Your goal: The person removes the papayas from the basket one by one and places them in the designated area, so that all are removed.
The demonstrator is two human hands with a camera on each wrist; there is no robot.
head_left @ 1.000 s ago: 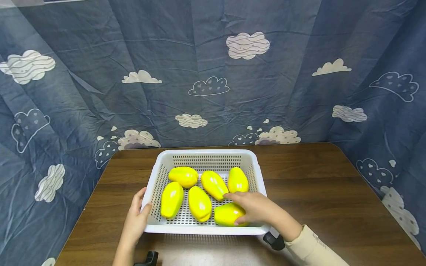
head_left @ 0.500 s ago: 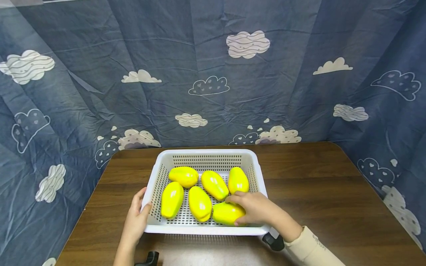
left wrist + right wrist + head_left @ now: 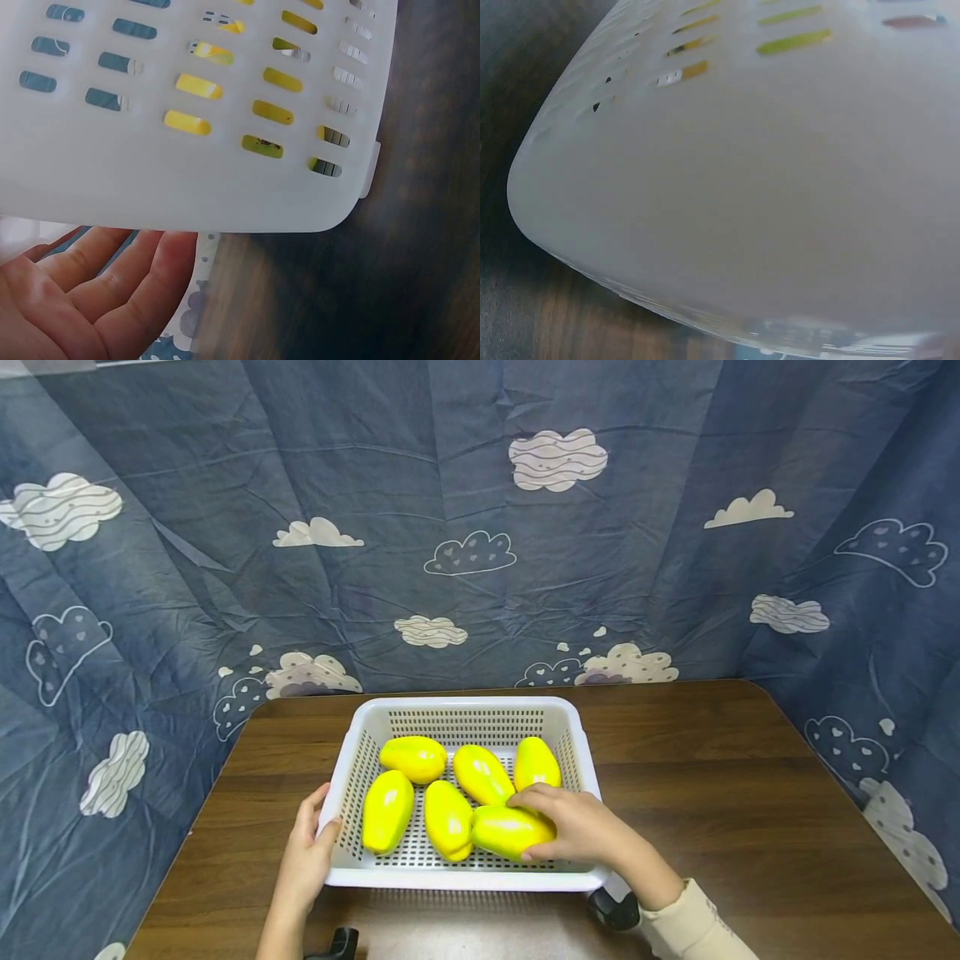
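Note:
A white slotted plastic basket (image 3: 465, 879) holds several glossy yellow-green papayas, among them one at its back left (image 3: 414, 758) and one at its left (image 3: 387, 812). My left hand (image 3: 309, 843) grips the basket's left side, thumb over the rim; in the left wrist view its fingers (image 3: 161, 281) reach below the basket's edge. My right hand (image 3: 577, 827) reaches over the right front and grips a papaya (image 3: 506, 832) between thumb and fingers. This papaya's tip meets the middle papaya (image 3: 448, 820). In the right wrist view the basket wall (image 3: 727, 202) hides the right hand's grip.
The basket stands on a brown wooden table (image 3: 697, 777). Behind and beside the table hangs a blue curtain (image 3: 472, 468) with cloud prints. Dark wrist camera mounts (image 3: 615, 910) show below each hand. Another papaya (image 3: 537, 764) lies just behind the right hand.
My right hand has raised the gripped papaya slightly and shifted it left and back, toward the middle papaya. The left hand has stayed at the basket's side.

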